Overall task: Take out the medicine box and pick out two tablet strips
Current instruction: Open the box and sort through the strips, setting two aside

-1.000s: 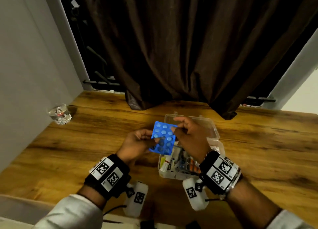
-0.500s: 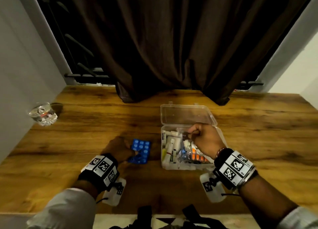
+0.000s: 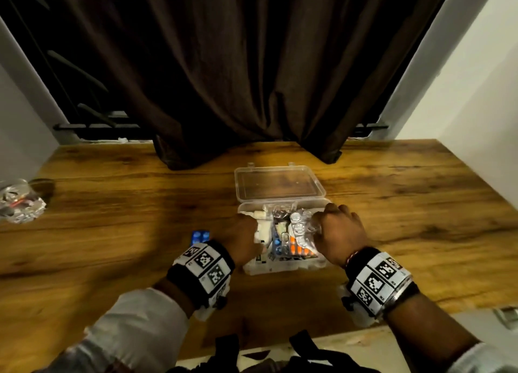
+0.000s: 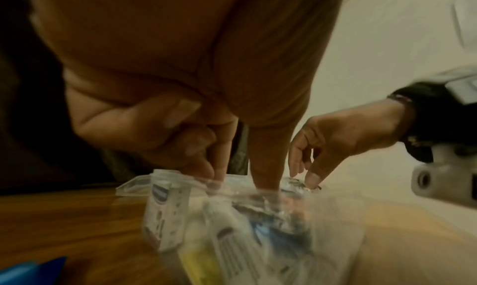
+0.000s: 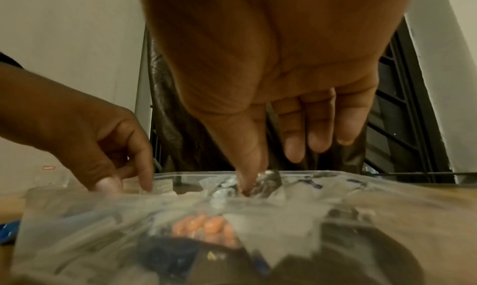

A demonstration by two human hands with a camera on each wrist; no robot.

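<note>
Second strip in hand now. Medicine box (image 3: 283, 266) sits open on the table (image 3: 112, 204), lid flat behind it. My right hand (image 3: 339, 232) has thumb and forefinger pinched on a silver tablet strip (image 3: 300, 227) at the box's right side. My left hand (image 3: 244, 238) is at the left rim, fingers curled down onto the white packets; a real grip I cannot tell. Blue strip (image 3: 199, 236) lies on the table just left of the box. Half a second ago left was just setting it down; now it's back at the box. Next: lift silver clear without snagging neighbours.
</note>
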